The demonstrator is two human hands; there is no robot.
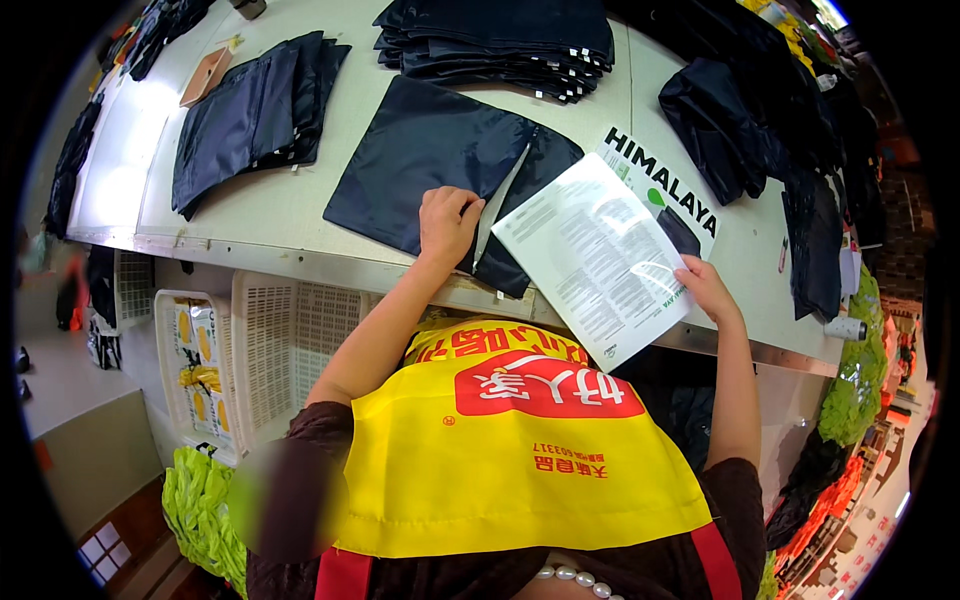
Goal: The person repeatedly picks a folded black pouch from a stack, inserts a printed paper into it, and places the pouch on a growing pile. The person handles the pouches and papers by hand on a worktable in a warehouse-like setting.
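Observation:
A folded dark navy fabric piece (420, 135) lies at the front edge of the table, a pale strip showing along its slanted opening. My left hand (449, 228) is closed at that opening, its fingers curled on the fabric's edge. My right hand (706, 288) grips the right edge of a glossy white printed sheet (600, 260), tilted over the table's edge. The sheet overlaps the fabric's right side. Partly behind it, a white card (672, 188) with large dark lettering and a green mark rests on the table.
Stacks of folded dark fabric (495, 45) stand at the back and another pile (255, 120) at the left. Loose dark fabric (715, 125) is bunched on the right. Below the table's metal edge (300, 262) are white plastic crates (268, 330). A small roll (846, 328) sits at the right corner.

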